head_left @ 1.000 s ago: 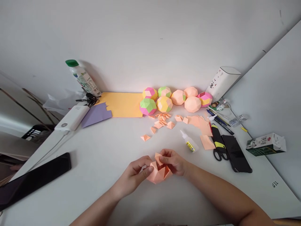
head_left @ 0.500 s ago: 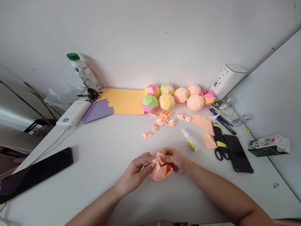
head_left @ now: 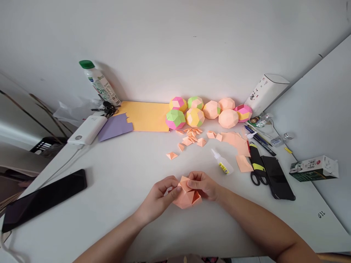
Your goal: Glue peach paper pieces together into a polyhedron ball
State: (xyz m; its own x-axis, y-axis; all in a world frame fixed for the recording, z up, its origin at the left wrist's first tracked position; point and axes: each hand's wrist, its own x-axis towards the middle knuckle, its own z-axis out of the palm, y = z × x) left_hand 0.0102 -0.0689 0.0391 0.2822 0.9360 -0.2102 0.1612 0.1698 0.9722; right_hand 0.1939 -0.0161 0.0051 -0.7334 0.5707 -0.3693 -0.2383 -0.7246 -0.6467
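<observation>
A peach faceted paper ball [head_left: 183, 199] with an opening on its right side is held above the table between both hands. My left hand [head_left: 161, 195] grips its left side, thumb on top. At the upper right, my right hand [head_left: 204, 185] pinches a small peach paper piece [head_left: 184, 179] against the ball, thumb on top; its other fingers are partly hidden. Beyond the hands lie several folded peach paper pieces [head_left: 189, 138] and a single piece [head_left: 172, 156]. A small glue bottle [head_left: 222, 164] lies on its side near my right hand.
Several finished paper balls [head_left: 195, 117] stand along the wall. Orange card [head_left: 148, 117] and purple card [head_left: 115, 127] lie left of them. Scissors [head_left: 257, 164], a phone [head_left: 278, 179] and a carton [head_left: 314, 168] are at right. A black device [head_left: 46, 199] and power bank [head_left: 87, 129] sit at left.
The small peach piece now lies flatter against the ball, pressed by my right thumb. Both hands keep their hold. The view has shifted slightly.
</observation>
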